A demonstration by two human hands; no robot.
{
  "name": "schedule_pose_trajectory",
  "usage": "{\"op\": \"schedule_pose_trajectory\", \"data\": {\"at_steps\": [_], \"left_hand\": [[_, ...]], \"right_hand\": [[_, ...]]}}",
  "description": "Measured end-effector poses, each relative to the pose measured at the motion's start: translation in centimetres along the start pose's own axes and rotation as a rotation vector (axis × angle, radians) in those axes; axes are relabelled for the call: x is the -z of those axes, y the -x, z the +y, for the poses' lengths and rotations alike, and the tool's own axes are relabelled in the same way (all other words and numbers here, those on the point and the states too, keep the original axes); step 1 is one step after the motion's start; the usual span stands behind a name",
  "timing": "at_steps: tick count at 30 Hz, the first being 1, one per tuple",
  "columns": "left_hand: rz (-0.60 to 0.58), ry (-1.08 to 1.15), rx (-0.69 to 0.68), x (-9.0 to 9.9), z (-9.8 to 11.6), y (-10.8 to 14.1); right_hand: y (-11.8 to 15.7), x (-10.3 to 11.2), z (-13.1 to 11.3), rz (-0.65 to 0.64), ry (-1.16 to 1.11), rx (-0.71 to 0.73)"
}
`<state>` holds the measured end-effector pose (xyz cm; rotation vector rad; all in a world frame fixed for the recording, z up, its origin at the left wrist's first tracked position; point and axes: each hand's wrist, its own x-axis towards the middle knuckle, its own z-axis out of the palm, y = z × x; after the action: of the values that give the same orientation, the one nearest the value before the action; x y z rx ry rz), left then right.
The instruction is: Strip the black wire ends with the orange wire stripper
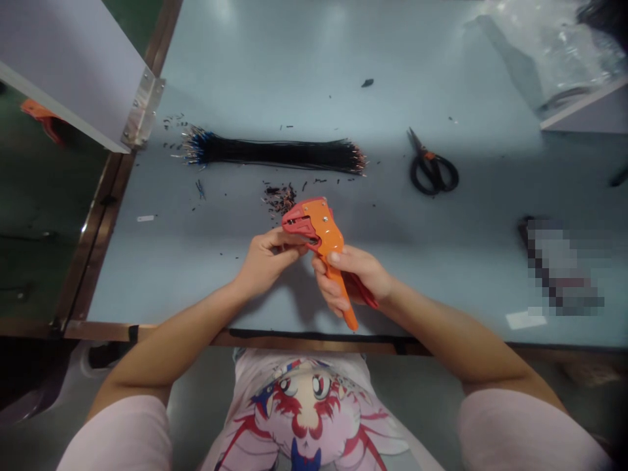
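Observation:
My right hand (350, 278) is wrapped round the orange and red handles of a wire stripper (326, 226), its red jaws pointing up and to the left. Close under those jaws is my left hand (269, 260), with thumb and fingertips pinched together. Whatever they hold, if anything, is hidden by the fingers and the tool. Just beyond the jaws lies a small heap of dark and coppery scraps (280, 198). Farther back, a long bundle of black wires (279, 153) lies across the table, with blue and metal tips at its left and bare copper ends at its right.
Black-handled scissors (434, 173) lie right of the wire bundle on the pale blue table (304, 65). A blurred-out oblong object (559, 261) is at the right, near a white slip (526, 319). Clear plastic bags (559, 52) fill the back right corner. A hinged panel (73, 59) stands at left.

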<state>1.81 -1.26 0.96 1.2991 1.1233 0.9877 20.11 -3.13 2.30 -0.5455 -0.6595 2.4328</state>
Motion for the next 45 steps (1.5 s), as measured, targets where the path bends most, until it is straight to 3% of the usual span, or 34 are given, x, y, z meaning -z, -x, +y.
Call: {"op": "schedule_pose_trajectory", "data": {"at_steps": [8,12,15,18,23,26,29,33,36,38,40,43,45], "left_hand": [[-0.033,-0.073,0.015,0.2,0.2,-0.2],[-0.04,-0.267,-0.021,0.9,0.1,-0.6],[0.013,-0.52,-0.11,2.0,-0.2,-1.2],[0.12,-0.755,-0.191,3.2,-0.4,-1.8],[0.259,-0.875,-0.233,4.6,-0.3,-2.5],[0.318,-0.762,-0.233,5.8,0.0,-3.1],[0.434,-0.607,-0.225,7.2,0.4,-3.7],[0.532,-0.478,-0.195,8.3,0.8,-4.1],[0.517,-0.461,-0.204,8.2,1.0,-3.9],[0.499,-0.469,-0.216,8.0,1.1,-3.8],[0.503,-0.47,-0.231,8.1,1.1,-3.8],[0.533,-0.463,-0.242,8.7,1.2,-3.9],[0.56,-0.455,-0.238,9.2,1.3,-4.1]], "right_hand": [[-0.4,0.4,0.0,0.071,-0.03,0.018],[-0.3,1.1,-1.0,0.106,-0.064,-0.042],[-0.3,1.6,-2.0,0.166,-0.052,-0.096],[-0.3,2.0,-2.6,0.303,0.001,-0.056],[-0.2,2.3,-2.9,0.419,0.171,0.009],[0.0,1.9,-3.1,0.375,0.236,0.008],[0.6,0.8,-2.4,0.203,0.246,-0.103],[1.6,-1.0,0.6,-0.066,0.246,-0.324],[1.4,-1.1,3.0,-0.135,0.253,-0.373],[0.1,-0.3,3.3,-0.079,0.265,-0.299],[-2.1,1.2,2.0,0.034,0.284,-0.191],[-5.4,3.2,-2.2,0.193,0.282,0.086],[-6.4,3.6,-5.1,0.23,0.261,0.259]]}}
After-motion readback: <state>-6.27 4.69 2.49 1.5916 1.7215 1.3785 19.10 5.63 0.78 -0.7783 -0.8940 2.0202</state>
